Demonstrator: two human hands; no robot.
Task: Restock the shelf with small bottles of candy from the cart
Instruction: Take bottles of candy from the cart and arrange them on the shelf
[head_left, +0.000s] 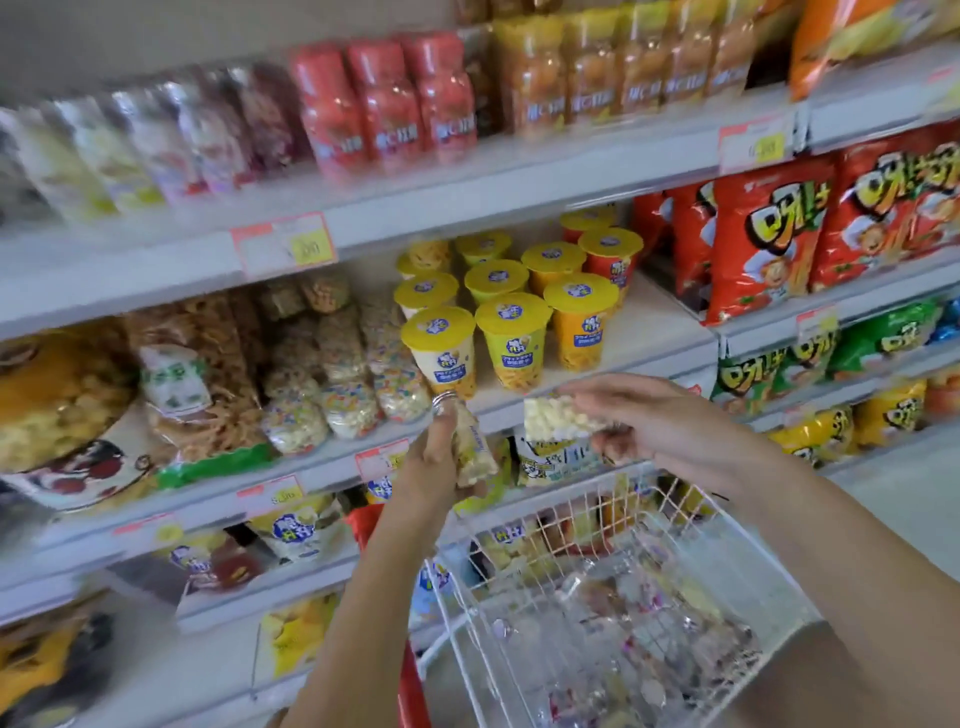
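My left hand (434, 462) grips a small clear bottle of pale candy (472, 449), held upright in front of the middle shelf's edge. My right hand (639, 415) holds a second small candy bottle (556, 418) on its side, a little to the right of the first. Both hands hover above the white wire cart (524, 530), whose basket holds several more small clear bottles (639, 618). On the top shelf (519, 171) stand rows of small bottles, red ones (387, 104) and orange ones (597, 67), with pale blurred ones further left.
Yellow-lidded snack cups (514, 322) stand on the middle shelf just behind my hands. Bags of puffed snacks (322, 374) lie to their left, red chip bags (779, 234) to the right. Price tags (283, 244) hang on the shelf edges. Lower shelves hold more packets.
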